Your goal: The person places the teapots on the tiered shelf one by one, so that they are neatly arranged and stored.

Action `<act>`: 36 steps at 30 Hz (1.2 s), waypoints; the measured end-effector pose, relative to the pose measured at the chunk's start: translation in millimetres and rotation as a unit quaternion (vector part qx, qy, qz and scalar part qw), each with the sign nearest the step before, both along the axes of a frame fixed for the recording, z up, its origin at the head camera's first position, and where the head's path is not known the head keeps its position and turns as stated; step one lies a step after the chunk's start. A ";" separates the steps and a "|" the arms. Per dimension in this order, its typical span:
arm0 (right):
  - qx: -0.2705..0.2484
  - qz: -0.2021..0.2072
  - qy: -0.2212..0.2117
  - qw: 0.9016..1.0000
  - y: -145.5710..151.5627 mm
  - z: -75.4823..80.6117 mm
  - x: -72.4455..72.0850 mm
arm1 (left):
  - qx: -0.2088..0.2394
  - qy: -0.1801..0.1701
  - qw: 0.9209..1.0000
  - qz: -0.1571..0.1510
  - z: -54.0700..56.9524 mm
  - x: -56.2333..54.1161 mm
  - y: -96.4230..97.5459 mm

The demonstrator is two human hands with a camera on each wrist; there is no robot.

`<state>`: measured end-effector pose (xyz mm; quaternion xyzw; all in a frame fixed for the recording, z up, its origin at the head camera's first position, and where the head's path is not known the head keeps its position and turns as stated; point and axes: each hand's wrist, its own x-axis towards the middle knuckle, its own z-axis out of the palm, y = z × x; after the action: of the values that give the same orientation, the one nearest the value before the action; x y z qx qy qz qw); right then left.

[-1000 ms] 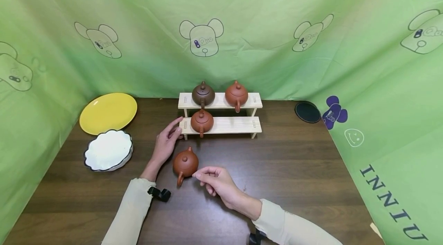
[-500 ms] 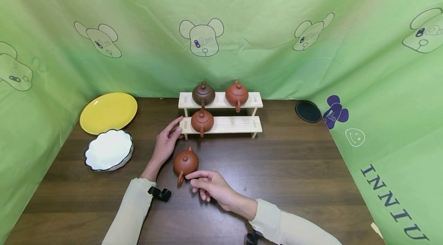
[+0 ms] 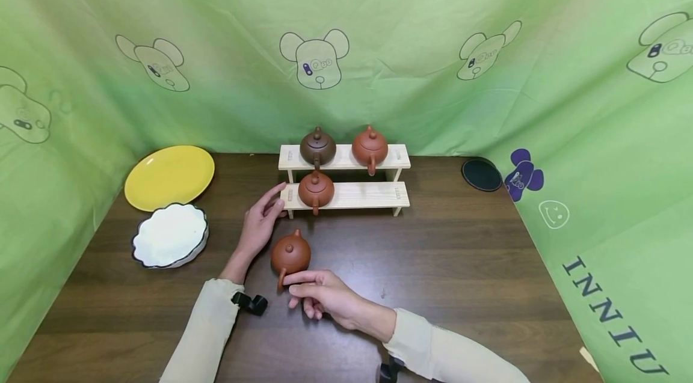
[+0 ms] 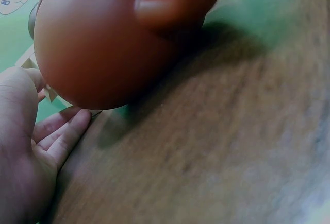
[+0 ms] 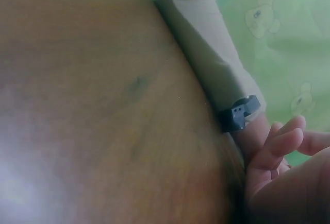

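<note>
A reddish-brown clay teapot (image 3: 290, 254) stands on the table in front of the shelf stand, its handle (image 3: 281, 279) toward me. My right hand (image 3: 327, 299) is beside that handle, index fingertip right at it and thumb a little apart below. In the right wrist view the right hand's fingers (image 5: 281, 147) are loosely bent. My left hand (image 3: 260, 223) rests its fingertips on the left end of the lower wooden shelf (image 3: 368, 195). Close up in the left wrist view, the teapot (image 4: 113, 44) hides part of the shelf; the left fingers (image 4: 64, 136) lie extended beneath it.
A red teapot (image 3: 316, 190) sits on the lower shelf. On the upper shelf (image 3: 344, 157) are a dark brown teapot (image 3: 317, 147) and another red teapot (image 3: 370, 147). A yellow plate (image 3: 170, 177) and a white scalloped dish (image 3: 170, 235) lie left; a black coaster (image 3: 481, 174) lies right.
My right hand has moved left and slightly toward me, from beside the teapot's body to its handle, with thumb and index finger spreading. The left hand and the teapots have stayed put.
</note>
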<state>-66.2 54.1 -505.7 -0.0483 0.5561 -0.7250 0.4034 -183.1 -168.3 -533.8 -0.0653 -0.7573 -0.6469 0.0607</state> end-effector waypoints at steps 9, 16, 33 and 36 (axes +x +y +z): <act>-0.011 0.022 -0.022 0.999 -1.8 3.2 -3.7 | 0.001 -0.028 1.000 0.002 4.7 0.4 1.2; -0.010 0.015 -0.027 0.999 2.5 2.0 -3.7 | 0.003 0.003 1.000 0.005 -1.6 0.2 -1.0; -0.006 -0.024 -0.005 1.000 11.2 4.2 0.5 | 0.038 0.037 0.999 -0.003 -12.1 -4.9 -4.0; -0.002 -0.010 0.000 1.000 11.1 3.9 -1.3 | 0.029 0.030 0.999 0.000 -11.3 -4.9 -3.4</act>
<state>-67.4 65.2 -501.8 -0.0438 0.5556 -0.7298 0.3961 -187.9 -171.7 -545.1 -0.0826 -0.7362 -0.6663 0.0856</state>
